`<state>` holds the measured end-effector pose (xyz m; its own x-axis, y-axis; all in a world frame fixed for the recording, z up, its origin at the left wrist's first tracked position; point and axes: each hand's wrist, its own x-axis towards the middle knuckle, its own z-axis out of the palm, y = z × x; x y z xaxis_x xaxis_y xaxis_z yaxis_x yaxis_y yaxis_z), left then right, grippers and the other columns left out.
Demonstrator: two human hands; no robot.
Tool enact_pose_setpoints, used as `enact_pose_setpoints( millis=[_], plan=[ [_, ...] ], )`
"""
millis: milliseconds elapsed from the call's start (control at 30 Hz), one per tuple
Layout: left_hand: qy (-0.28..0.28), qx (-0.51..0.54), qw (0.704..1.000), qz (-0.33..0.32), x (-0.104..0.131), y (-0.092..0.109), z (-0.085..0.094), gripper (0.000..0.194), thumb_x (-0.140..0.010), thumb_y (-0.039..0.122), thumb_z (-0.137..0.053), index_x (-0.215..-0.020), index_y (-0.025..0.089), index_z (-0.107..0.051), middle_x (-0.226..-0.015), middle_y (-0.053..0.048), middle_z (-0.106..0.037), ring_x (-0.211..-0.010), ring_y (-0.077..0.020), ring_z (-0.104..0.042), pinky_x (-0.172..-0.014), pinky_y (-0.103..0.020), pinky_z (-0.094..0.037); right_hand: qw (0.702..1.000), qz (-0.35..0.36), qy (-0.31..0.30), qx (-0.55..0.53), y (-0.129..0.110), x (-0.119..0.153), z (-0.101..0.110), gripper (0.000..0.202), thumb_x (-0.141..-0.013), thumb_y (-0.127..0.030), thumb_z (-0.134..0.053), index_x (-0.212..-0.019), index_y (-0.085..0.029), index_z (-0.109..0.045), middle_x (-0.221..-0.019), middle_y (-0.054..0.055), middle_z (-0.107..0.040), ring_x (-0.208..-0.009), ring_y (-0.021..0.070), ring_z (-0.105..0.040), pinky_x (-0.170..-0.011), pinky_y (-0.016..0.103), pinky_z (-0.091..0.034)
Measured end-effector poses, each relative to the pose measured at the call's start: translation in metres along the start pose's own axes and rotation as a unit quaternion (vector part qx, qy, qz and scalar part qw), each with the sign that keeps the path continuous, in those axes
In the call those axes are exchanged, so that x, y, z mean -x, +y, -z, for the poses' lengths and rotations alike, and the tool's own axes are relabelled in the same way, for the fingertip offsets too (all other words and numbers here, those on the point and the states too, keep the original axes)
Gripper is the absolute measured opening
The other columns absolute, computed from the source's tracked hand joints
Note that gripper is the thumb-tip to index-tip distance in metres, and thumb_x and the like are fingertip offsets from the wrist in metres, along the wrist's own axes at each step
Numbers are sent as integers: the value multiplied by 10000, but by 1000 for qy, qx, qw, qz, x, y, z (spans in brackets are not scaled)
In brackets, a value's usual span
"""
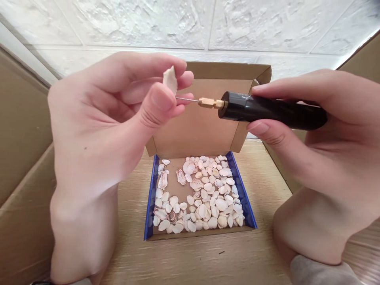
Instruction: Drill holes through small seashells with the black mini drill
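Note:
Between the thumb and fingers of my left hand (118, 107) is a pale shell piece (170, 80), held upright. My right hand (308, 114) grips a black hand drill (267, 111) with a brass chuck (211, 103). The drill's thin bit (187, 99) points left and meets the shell's lower edge by my left thumb; its tip is hidden there. Below both hands lies an open cardboard box (245, 194) with blue sides, holding several small white and pinkish shells (221, 204).
The box's raised lid (202, 130) stands behind it. Under the box is a light wooden surface (178, 263) with a small dark sliver (221, 252). Cardboard walls (23, 130) rise at both sides, and a white brick-patterned wall (142, 23) is at the back.

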<state>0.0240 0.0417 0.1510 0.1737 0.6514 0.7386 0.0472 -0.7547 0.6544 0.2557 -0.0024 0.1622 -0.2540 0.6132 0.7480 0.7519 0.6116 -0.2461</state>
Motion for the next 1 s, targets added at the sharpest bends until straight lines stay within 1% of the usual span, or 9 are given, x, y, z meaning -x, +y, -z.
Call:
enact_pose_setpoints(
  millis=[133,267,467,500,567,700,800,900,1000],
  plan=[
    [-28,-68,996,49,1,10,5,423,-851,474,-662,-1136,167,-718,-1090,-81,-735,-985,-253,-735,-910,-447,-645,999,16,3,-34,-1,-3,0,271,-842,-233,-682,-1070,-379,-681,-1019,-43,-746,-895,197,-692,-755,384,-530],
    [-46,-100,989,98,3,19,4,373,-923,362,-613,-1231,159,-669,-1138,-56,-724,-1077,-237,-708,-1011,-493,-591,999,0,-2,-41,-3,-4,2,233,-838,-253,-691,-1029,-387,-690,-986,-53,-754,-876,181,-700,-741,368,-541],
    [-45,-116,989,74,2,10,5,297,-932,314,-623,-1168,163,-722,-1112,-64,-742,-1033,-231,-719,-971,-433,-620,1000,-5,-14,22,-3,3,4,179,-918,-316,-630,-1067,-285,-723,-972,-75,-775,-856,135,-739,-704,281,-566],
    [-44,-100,992,60,1,7,5,293,-921,310,-644,-1154,154,-729,-1105,-68,-745,-1016,-232,-723,-944,-414,-632,999,-2,-14,33,-3,4,3,178,-940,-326,-597,-1064,-300,-721,-961,-90,-773,-831,125,-737,-667,277,-555],
    [-23,-52,998,-22,0,1,6,303,-873,320,-711,-1086,109,-756,-1010,-89,-766,-899,-231,-742,-830,-374,-666,999,11,-25,44,0,5,3,199,-967,-366,-561,-1115,-360,-694,-977,-123,-762,-821,107,-729,-663,267,-551],
    [-39,-43,998,-29,-1,-3,9,253,-881,266,-701,-1083,127,-760,-1029,-68,-763,-900,-220,-744,-835,-363,-667,998,57,-36,4,5,4,1,483,-790,-486,-760,-1243,-398,-618,-1074,-96,-743,-898,155,-725,-757,275,-593],
    [-47,-52,997,-27,-1,-2,10,235,-891,280,-687,-1088,173,-760,-1040,-35,-758,-926,-214,-739,-850,-364,-666,997,44,-51,-26,6,4,2,546,-756,-280,-808,-1243,-401,-595,-1052,-86,-719,-886,172,-719,-715,309,-596],
    [-48,-54,997,-26,0,-2,9,236,-893,284,-684,-1079,161,-763,-1031,-50,-761,-906,-211,-743,-831,-346,-669,998,34,-42,-26,5,3,4,574,-710,-47,-707,-1169,-376,-605,-1008,-81,-708,-789,168,-692,-610,334,-547],
    [-37,-56,997,-48,1,-2,8,235,-876,267,-707,-1073,153,-765,-1026,-54,-765,-886,-212,-748,-818,-347,-673,999,16,-33,-33,2,2,5,525,-702,6,-630,-1079,-358,-600,-996,-56,-700,-820,206,-686,-645,372,-533]
  ],
)
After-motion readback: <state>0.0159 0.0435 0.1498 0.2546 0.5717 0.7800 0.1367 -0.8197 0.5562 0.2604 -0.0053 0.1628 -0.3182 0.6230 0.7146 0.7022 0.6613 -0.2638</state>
